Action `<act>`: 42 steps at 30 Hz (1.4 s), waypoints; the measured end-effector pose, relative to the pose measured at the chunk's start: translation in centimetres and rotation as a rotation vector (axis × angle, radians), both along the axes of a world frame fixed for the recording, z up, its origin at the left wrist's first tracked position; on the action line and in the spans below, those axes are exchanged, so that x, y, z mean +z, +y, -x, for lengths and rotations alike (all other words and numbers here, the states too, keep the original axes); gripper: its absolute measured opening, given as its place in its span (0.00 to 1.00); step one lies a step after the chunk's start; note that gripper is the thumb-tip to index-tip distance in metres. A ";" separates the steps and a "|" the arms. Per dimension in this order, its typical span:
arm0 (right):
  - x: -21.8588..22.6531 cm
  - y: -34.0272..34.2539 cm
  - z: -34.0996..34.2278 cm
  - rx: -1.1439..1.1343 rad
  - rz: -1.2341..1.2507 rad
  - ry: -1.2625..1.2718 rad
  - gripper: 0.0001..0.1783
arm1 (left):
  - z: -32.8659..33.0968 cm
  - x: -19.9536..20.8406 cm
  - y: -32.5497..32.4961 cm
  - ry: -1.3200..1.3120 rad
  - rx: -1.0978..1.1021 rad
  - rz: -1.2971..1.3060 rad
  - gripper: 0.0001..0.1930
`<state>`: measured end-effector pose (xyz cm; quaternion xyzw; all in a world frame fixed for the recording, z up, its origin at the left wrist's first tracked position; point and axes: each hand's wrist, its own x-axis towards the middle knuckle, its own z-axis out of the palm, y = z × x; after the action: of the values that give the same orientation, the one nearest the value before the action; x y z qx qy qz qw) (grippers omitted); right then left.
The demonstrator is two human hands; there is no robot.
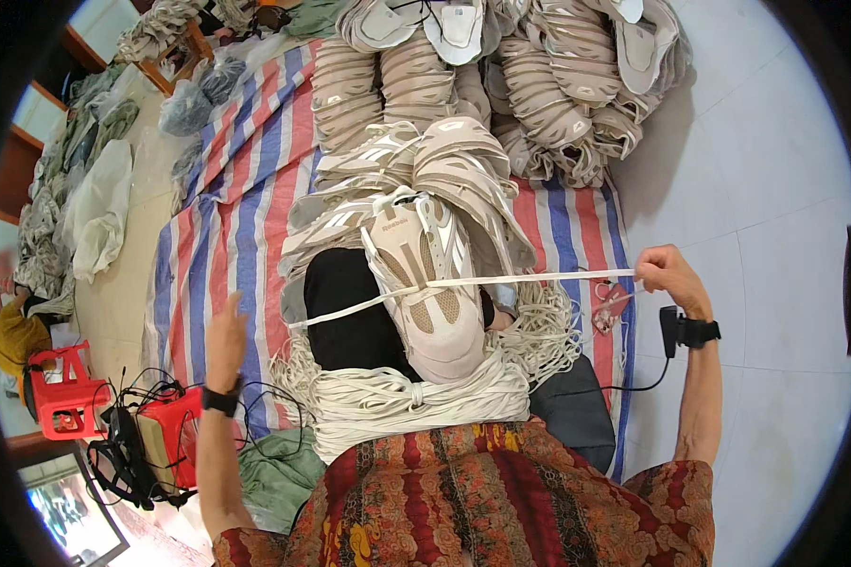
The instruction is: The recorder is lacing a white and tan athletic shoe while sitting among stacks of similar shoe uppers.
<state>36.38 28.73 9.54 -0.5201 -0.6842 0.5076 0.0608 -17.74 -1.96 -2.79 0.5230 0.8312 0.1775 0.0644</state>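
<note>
A pale beige sneaker upper (pixel 424 326) with mesh panels rests on my lap, over my black-clad leg (pixel 350 326), its toe end toward me. A long flat cream shoelace (pixel 529 278) crosses it and stretches out to the right, where my right hand (pixel 669 276) pinches it. The lace's other part runs down to the left and ends short of my left hand (pixel 225 340). That hand is raised at the left, fingers pointing up and somewhat blurred, with no lace seen in it. A thick bundle of cream laces (pixel 421 402) lies across my lap.
Stacked shoe uppers (pixel 473 170) stand just beyond my lap, with more piles (pixel 567 76) behind. Beneath is a striped red, white and blue sheet (pixel 241 189). Red plastic stools (pixel 66 392) and black cables are at the left. A cable (pixel 633 386) hangs from my right wrist.
</note>
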 end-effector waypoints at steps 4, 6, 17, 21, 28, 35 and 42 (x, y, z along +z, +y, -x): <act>3.8 -1.1 -0.8 0.004 0.002 -0.013 0.09 | -10.5 2.9 7.6 -0.631 -0.197 -0.312 0.08; 4.0 -1.0 -0.7 0.169 -0.036 -0.021 0.10 | -12.5 2.2 8.6 -0.776 -0.196 -0.239 0.07; 2.2 -0.6 -8.3 -0.116 -0.188 -0.233 0.13 | -11.7 3.1 6.9 -0.838 0.003 0.031 0.09; 6.3 -1.3 -11.7 -0.199 -0.284 -0.281 0.11 | -8.2 4.7 4.0 -0.665 0.057 -0.016 0.11; 9.1 -2.7 -15.6 -0.225 -0.226 -0.404 0.10 | 3.0 8.7 -4.9 -0.445 0.105 -0.015 0.13; -0.3 -5.7 -24.5 -0.248 -0.371 -0.438 0.09 | 9.2 11.7 -15.4 -0.297 0.148 0.307 0.14; -2.3 -9.0 -29.6 -0.455 -0.475 -0.613 0.11 | 19.8 12.8 -24.6 -0.465 0.302 0.317 0.09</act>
<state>65.94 19.76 7.21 -0.7553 -0.6365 0.1326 0.0828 -37.53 -26.58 10.02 0.3225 0.8797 0.1680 0.3065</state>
